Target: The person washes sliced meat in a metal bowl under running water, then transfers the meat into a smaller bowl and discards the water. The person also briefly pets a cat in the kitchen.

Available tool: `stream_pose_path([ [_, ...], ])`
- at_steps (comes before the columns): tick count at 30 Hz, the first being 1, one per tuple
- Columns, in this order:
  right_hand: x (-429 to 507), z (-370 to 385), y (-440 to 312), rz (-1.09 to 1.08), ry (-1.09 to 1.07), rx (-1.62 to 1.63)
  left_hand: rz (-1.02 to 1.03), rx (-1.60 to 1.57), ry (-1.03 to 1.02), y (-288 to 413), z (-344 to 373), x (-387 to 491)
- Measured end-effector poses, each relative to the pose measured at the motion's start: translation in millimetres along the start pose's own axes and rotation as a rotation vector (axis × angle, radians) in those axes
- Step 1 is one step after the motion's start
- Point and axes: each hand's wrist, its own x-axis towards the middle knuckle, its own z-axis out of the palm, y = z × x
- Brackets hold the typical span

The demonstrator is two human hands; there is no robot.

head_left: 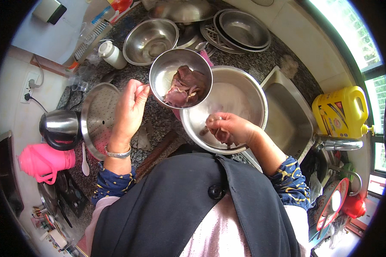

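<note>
My left hand grips the left side of a small steel bowl, tilted towards me. Dark red raw meat lies inside it. Below and to its right is a wide steel basin, with what looks like shallow cloudy liquid at the bottom. Over the near part of this basin, my right hand pinches a piece of raw meat that hangs from the fingers. The small bowl overlaps the basin's upper left rim.
A steel sink adjoins the basin on the right, beside a yellow jug and a faucet. Left are a perforated steel colander, a kettle, a pink thermos jug and a white spoon. Another steel bowl and stacked pans stand behind.
</note>
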Motion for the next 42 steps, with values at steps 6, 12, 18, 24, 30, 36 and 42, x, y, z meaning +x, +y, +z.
stream_pose_path([
  [6,-12,5,-8,-0.127,-0.093,0.486,-0.191,-0.388,-0.049,-3,7,-3],
  [12,-10,-1,-7,-0.233,-0.186,0.705,-0.201,-0.514,-0.155,4,10,-4],
  [18,-7,-3,-5,-0.232,-0.209,0.796,-0.229,-0.657,-0.157,12,17,-3],
  [24,-11,-9,-6,-0.233,-0.210,0.833,-0.326,-0.834,-0.098,15,18,-4],
  [30,-48,47,-70,-0.256,0.359,0.584,-0.272,-0.789,-0.040,29,23,-3],
  [36,-18,77,-95,-0.322,0.199,0.223,-0.262,-0.730,-0.116,37,33,-3],
  [42,-33,66,-93,-0.594,0.374,-0.737,-0.202,-0.668,-0.115,35,35,-6],
])
